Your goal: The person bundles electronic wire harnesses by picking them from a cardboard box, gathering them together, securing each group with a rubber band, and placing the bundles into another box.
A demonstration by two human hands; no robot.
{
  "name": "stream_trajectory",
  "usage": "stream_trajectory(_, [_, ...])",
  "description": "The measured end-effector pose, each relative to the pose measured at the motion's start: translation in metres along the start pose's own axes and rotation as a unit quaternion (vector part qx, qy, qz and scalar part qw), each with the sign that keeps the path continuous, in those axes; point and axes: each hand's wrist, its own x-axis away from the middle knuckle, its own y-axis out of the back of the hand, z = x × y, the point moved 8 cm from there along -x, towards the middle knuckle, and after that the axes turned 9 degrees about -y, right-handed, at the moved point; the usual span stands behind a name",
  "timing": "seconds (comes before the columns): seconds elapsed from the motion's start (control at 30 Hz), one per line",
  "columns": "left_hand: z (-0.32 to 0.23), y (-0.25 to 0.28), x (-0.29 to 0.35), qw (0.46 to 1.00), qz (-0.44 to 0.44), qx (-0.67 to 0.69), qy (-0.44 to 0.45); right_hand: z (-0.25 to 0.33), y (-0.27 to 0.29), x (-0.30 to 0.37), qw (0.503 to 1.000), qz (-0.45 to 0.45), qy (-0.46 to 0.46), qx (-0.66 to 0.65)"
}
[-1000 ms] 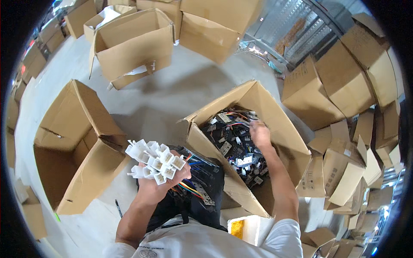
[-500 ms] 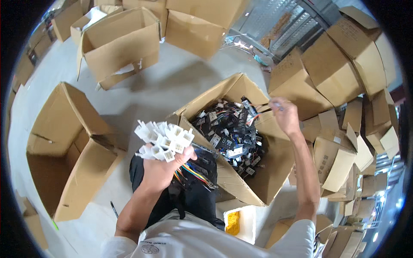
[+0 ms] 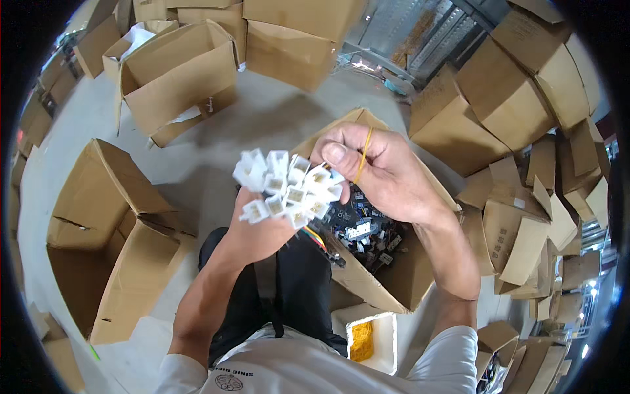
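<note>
A bunch of white plastic wire connectors (image 3: 289, 187) stands up from my left hand (image 3: 262, 236), which is closed around it below the connector heads. Coloured wires (image 3: 313, 236) and dark parts hang from the underside of the bunch. My right hand (image 3: 387, 171) pinches at the bunch's right edge, thumb against fingers, with a bit of thin wire showing there. A yellow rubber band (image 3: 365, 154) is looped over that hand. Below and beyond it, a cardboard box (image 3: 367, 279) holds a heap of black wired modules (image 3: 361, 226), partly hidden by my right hand and wrist.
An open carton (image 3: 125, 282) stands at my left, another (image 3: 177, 92) at the far left. Stacked cartons (image 3: 505, 98) line the right side. Close to my legs is a white tub (image 3: 388, 341) with yellow rubber bands (image 3: 361, 340) in it. Grey floor (image 3: 262, 105) lies between the boxes.
My right hand has come from over the box's right side, where it pulled at wires, to the bunch. The bunch in my left hand has moved up and right.
</note>
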Motion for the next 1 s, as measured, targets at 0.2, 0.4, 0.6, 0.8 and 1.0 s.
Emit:
stream_trajectory(0.2, [-0.002,0.048,0.038,0.952,-0.222,0.172,0.120,-0.106,0.142,-0.064,0.941,-0.252,0.025,0.225])
stream_trajectory(0.4, [-0.023,0.091,0.107,0.963,-0.154,-0.200,0.092,-0.311,0.079,-0.163,0.948,-0.097,0.005,0.304])
stream_trajectory(0.6, [-0.037,0.068,0.044,0.980,-0.168,0.098,-0.037,-0.104,-0.318,-0.352,0.937,0.181,0.291,0.064])
stream_trajectory(0.8, [-0.071,0.103,0.078,0.947,-0.280,0.114,-0.112,-0.035,-0.394,-0.326,0.917,0.264,0.295,-0.037])
stream_trajectory(1.0, [-0.092,0.111,0.089,0.938,-0.295,0.145,-0.110,-0.020,-0.370,-0.318,0.933,0.261,0.231,-0.086])
